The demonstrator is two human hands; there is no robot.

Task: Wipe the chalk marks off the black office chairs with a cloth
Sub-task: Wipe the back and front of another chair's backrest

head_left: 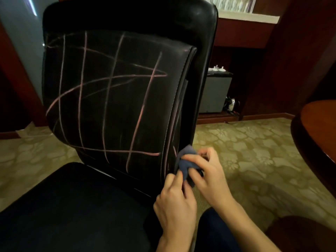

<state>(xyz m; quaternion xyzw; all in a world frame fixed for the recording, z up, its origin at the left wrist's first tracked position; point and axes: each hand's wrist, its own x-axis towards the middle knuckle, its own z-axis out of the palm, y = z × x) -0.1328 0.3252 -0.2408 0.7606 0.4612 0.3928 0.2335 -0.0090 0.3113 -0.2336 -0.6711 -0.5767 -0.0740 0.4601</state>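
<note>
You are bunching the small blue-grey cloth [187, 165] between both hands, your left hand [175, 200] and right hand [205, 171] pinching it at the lower right edge of the black leather office chair [116, 99], likely readying a pad for its pink chalk marks [109, 79].

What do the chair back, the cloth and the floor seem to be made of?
Chair back: probably leather or imitation leather, smooth and slightly glossy; it shows soft highlights and a stitched seam at the edge.
Cloth: soft blue fabric, matte, perhaps microfibre; it bunches in folds between both hands.
Floor: carpet, it seems; a dull yellow-green surface with a pale flower pattern and no shine.
</note>
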